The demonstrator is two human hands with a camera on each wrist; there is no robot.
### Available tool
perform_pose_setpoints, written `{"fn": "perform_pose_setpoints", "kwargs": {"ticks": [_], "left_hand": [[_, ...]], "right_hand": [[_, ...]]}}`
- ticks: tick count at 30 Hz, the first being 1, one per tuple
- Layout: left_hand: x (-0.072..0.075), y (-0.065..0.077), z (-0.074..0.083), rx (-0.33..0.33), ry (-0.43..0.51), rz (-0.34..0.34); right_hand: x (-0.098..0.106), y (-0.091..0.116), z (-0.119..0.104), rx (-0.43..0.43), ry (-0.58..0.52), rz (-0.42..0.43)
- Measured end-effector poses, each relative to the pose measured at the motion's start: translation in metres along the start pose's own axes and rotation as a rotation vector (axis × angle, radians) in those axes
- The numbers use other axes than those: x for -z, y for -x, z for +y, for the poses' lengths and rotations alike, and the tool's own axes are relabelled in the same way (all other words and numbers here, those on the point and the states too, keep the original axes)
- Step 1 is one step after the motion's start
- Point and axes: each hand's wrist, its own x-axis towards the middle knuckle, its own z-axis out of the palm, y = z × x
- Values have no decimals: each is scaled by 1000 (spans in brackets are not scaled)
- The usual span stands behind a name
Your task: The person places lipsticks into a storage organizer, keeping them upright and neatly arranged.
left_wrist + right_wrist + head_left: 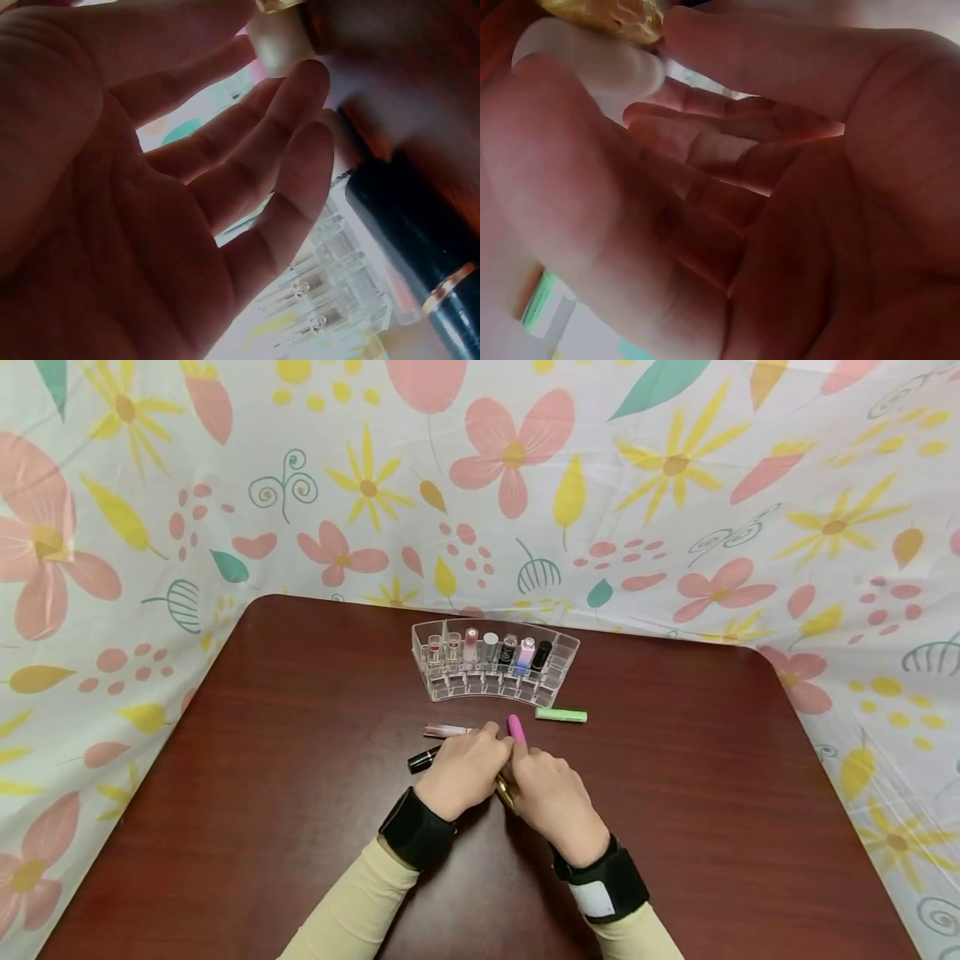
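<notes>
My left hand (467, 770) and right hand (553, 795) meet over the middle of the table. Between them is a gold-and-white cosmetic tube (506, 795), its gold end toward me. In the left wrist view, my thumb and fingertips bend round the tube's whitish part (281, 46). Thumb and forefinger of my right hand pinch it in the right wrist view, beside the gold part (611, 16). A bright pink tube (516, 729) sticks out beyond my right fingers. By my left hand lie a black tube (423, 760) with a gold ring and a pinkish gloss tube (444, 731).
Farther back stands a clear, curved lipstick organizer (450, 689), with several lipsticks in its back row. A light green tube (561, 716) lies in front of its right corner. The dark red-brown table (697, 793) reaches back to a flowered cloth (517, 552).
</notes>
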Motion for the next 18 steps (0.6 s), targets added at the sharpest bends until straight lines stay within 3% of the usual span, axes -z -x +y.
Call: {"fn": "perform_pose_setpoints", "kwargs": {"ticks": [18], "left_hand": [[-10, -4, -7, 10, 81, -33]], "right_hand": [[-11, -4, 6, 33, 3, 14]]}}
